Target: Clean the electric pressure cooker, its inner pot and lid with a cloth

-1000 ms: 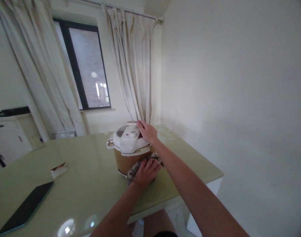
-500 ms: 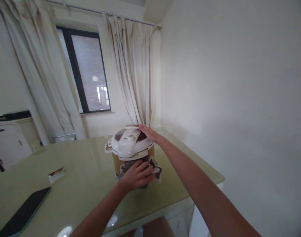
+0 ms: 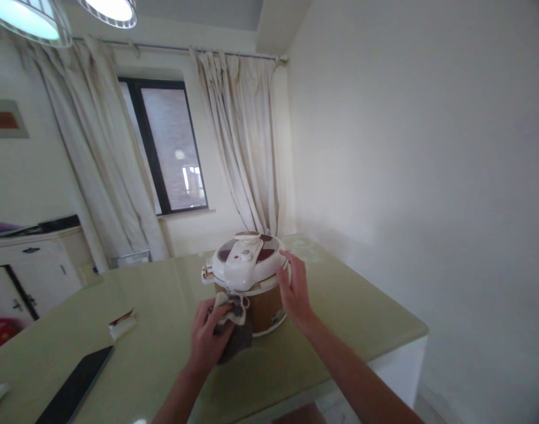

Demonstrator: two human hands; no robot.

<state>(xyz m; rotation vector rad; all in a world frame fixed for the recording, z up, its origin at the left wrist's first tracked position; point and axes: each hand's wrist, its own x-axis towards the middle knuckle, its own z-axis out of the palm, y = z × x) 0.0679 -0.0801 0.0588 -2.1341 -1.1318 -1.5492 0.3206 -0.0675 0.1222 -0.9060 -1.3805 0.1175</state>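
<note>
A round cooker [image 3: 251, 277] with a white lid and brown body stands on the pale green table [image 3: 349, 312]. My left hand [image 3: 210, 338] is closed on a grey and white cloth [image 3: 236, 324] and presses it against the cooker's front left side. My right hand [image 3: 296, 288] rests flat against the cooker's right side just under the lid rim, fingers stretched out.
A dark tablet [image 3: 75, 388] lies at the table's near left, with a small wrapped packet [image 3: 121, 323] behind it. A white cabinet [image 3: 30, 271] stands at the left, curtains [image 3: 247, 147] and a window behind, a bare wall to the right.
My left hand slid the cloth from the cooker's front to its left front side. My right hand came off the lid top down to the right side. The view tilted up.
</note>
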